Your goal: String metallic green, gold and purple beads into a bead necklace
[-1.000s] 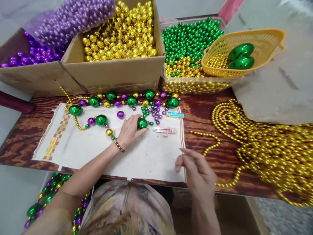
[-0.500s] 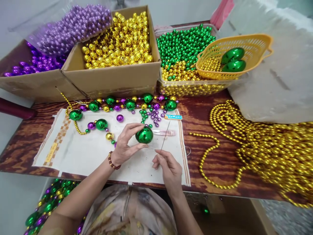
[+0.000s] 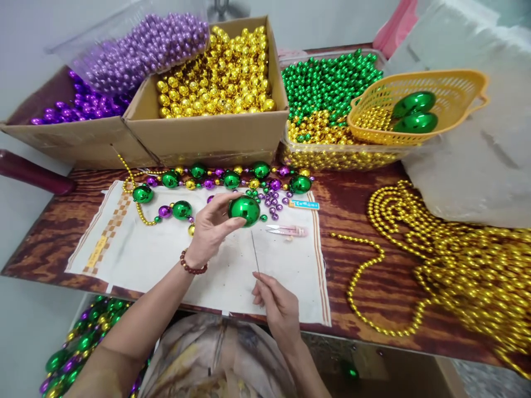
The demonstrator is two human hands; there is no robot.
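My left hand [image 3: 208,231] grips a large shiny green bead [image 3: 245,210] between thumb and fingers, above the white cloth [image 3: 157,260]. Lower and nearer my body, my right hand [image 3: 277,305] pinches a long thin needle [image 3: 254,250], its upper end pointing toward the bead. Any thread at the needle cannot be made out. Behind the bead lie loose small purple beads [image 3: 274,200] and a few small green ones. Thread snips [image 3: 287,230] with a pink handle rest to the right of it. A strung row of green, purple and gold beads [image 3: 231,179] runs along the cloth's far edge.
Cardboard boxes of gold beads [image 3: 215,77] and purple beads [image 3: 99,102] stand at the back. Beside them are a clear bin of green beads [image 3: 332,83] and a yellow basket [image 3: 456,83]. Gold bead strands [image 3: 477,282] heap at the right. A blue-labelled strip [image 3: 304,204] lies on the cloth.
My right hand has drawn down toward my body, and the needle has swung from leaning right to leaning left. The green bead is slightly higher in my left hand. The view has shifted.
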